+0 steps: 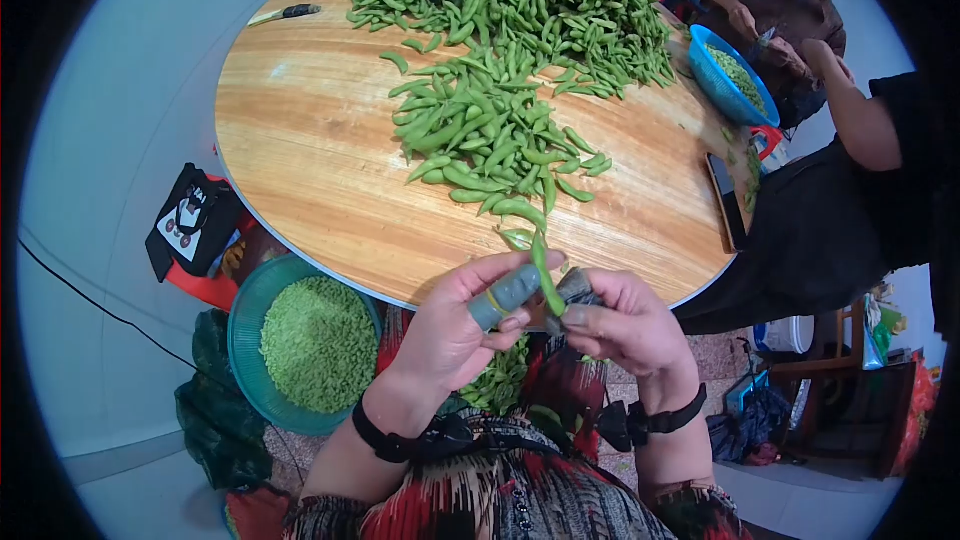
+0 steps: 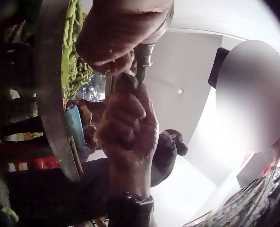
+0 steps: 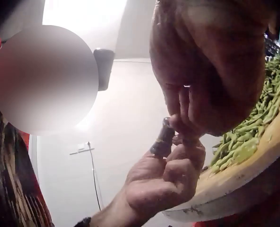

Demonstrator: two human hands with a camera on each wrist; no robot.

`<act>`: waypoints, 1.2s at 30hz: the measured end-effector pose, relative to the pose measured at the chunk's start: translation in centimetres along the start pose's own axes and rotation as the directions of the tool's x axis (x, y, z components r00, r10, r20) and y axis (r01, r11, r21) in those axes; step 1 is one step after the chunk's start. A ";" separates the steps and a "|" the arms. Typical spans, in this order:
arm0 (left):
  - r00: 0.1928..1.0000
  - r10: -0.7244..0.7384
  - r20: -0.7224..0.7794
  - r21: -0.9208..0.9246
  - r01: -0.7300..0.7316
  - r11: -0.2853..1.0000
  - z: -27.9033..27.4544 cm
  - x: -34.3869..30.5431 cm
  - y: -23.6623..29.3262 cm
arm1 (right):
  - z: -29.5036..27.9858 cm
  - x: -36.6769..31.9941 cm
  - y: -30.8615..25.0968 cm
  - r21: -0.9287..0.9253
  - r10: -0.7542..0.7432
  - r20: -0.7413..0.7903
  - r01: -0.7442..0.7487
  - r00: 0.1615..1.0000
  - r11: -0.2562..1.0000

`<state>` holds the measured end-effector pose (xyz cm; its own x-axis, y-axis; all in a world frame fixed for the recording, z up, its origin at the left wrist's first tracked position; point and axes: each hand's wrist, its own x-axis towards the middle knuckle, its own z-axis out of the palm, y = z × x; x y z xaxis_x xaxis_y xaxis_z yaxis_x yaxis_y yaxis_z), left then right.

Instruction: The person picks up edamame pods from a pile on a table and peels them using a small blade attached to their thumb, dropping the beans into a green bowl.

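Over the near table edge, both hands meet at one green edamame pod [image 1: 543, 275]. My left hand [image 1: 437, 325] pinches the pod, its thumb wrapped in a grey-green cover [image 1: 508, 296] with a yellow band. From the other side my right hand [image 1: 640, 328] grips the pod's lower end between thumb and forefinger. A dark cover [image 1: 577, 287] sits on the right forefinger. In both wrist views the fingertips come together and the pod is mostly hidden. A small pile of edamame pods [image 1: 485, 135] lies just beyond the hands.
A large heap of pods [image 1: 540, 0] covers the back of the round wooden table [image 1: 300, 160]. A teal basket of shelled beans [image 1: 252, 345] stands low at left. Another person [image 1: 785, 20] works by a blue basin [image 1: 712, 90] at right. A phone [image 1: 728, 202] lies at the right edge.
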<state>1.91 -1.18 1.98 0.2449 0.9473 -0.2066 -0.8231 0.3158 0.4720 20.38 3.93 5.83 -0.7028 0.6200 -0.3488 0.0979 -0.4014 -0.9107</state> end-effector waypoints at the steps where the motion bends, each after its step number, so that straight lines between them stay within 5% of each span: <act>1: 1.000 -0.002 -0.005 0.002 0.002 1.000 -0.1 0.1 -0.1 | 1.1 -0.1 -0.4 -0.057 -0.027 -0.031 0.025 0.999 0.998; 3: 0.985 0.169 -0.033 0.023 -0.168 0.986 -0.2 0.2 -0.1 | 1.8 -0.2 -0.1 -0.242 -0.116 -0.086 0.092 0.990 0.966; 6: 0.953 0.286 -0.099 0.151 -0.270 0.951 -0.7 0.3 -0.6 | 1.8 -0.5 0.2 -0.066 -0.028 -0.021 0.027 0.999 0.997; 10: 0.894 0.393 -0.214 0.269 -0.333 0.904 0.0 0.5 -1.6 | 2.1 -0.1 0.3 -0.058 -0.031 -0.026 0.030 0.999 0.998; 13: 0.870 0.460 -0.176 0.420 -0.356 0.835 0.1 0.5 -1.5 | 2.5 0.0 0.3 -0.209 -0.051 -0.097 0.030 0.994 0.978; 15: 0.902 0.412 -0.130 0.672 -0.225 0.705 0.0 0.6 -1.3 | 2.6 0.2 1.2 -0.540 -0.333 -0.190 0.185 0.924 0.821; 20: 0.913 0.409 -0.009 0.571 -0.331 0.751 0.8 1.0 -1.3 | 2.9 0.8 2.2 -0.738 -0.527 -0.273 0.177 0.805 0.652; 22: 0.936 0.353 -0.009 0.493 -0.303 0.815 0.6 1.0 -0.9 | 2.6 0.4 2.0 -0.275 -0.219 -0.291 0.138 0.931 0.952; 23: 0.979 0.201 0.040 0.306 -0.203 0.930 0.2 1.0 -0.3 | 2.3 0.2 1.7 -0.272 -0.216 -0.291 0.136 0.932 0.953; 24: 0.991 0.056 0.119 0.114 -0.069 0.991 0.0 1.0 -0.1 | 1.9 0.0 1.3 -0.061 -0.080 -0.240 0.067 0.968 0.996; 25: 0.991 0.053 0.119 0.114 -0.066 0.991 0.1 1.1 -0.1 | 1.6 0.0 1.0 0.146 0.043 -0.160 -0.019 0.986 0.989; 26: 0.997 0.064 0.046 0.178 -0.071 0.981 0.4 1.1 -0.2 | 1.5 0.2 1.4 0.147 0.043 -0.163 -0.019 0.986 0.989; 28: 0.996 0.080 -0.025 0.241 -0.072 0.968 0.5 1.5 -1.0 | 1.5 1.2 2.8 -0.338 -0.318 -0.261 0.222 0.911 0.915; 30: 0.891 0.452 -0.028 0.742 -0.285 0.607 0.1 2.0 -2.8 | 2.0 1.7 3.2 -0.376 -0.358 -0.337 0.224 0.871 0.899; 32: 0.916 0.382 -0.122 0.670 -0.208 0.712 -0.3 1.8 -3.1 | 2.1 2.1 3.2 -0.414 -0.397 -0.404 0.223 0.824 0.883; 34: 0.759 0.628 0.169 0.894 -0.386 0.226 -1.3 2.1 -3.2 | 1.9 2.2 2.9 -0.010 -0.105 -0.404 0.111 0.909 0.994; 35: 0.760 0.628 0.167 0.895 -0.384 0.227 -1.5 2.0 -3.1 | 1.8 2.1 2.7 -0.008 -0.103 -0.403 0.109 0.909 0.994; 36: 0.751 0.634 0.184 0.919 -0.359 0.160 -1.4 2.0 -2.4 | 1.7 2.0 2.3 -0.416 -0.392 -0.432 0.206 0.812 0.886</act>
<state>3.70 -0.14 -0.73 -0.2438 0.9218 0.3013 0.2516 -0.2400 0.9376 18.03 3.10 3.39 -0.3048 0.9522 -0.0220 0.2349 0.0527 -0.9706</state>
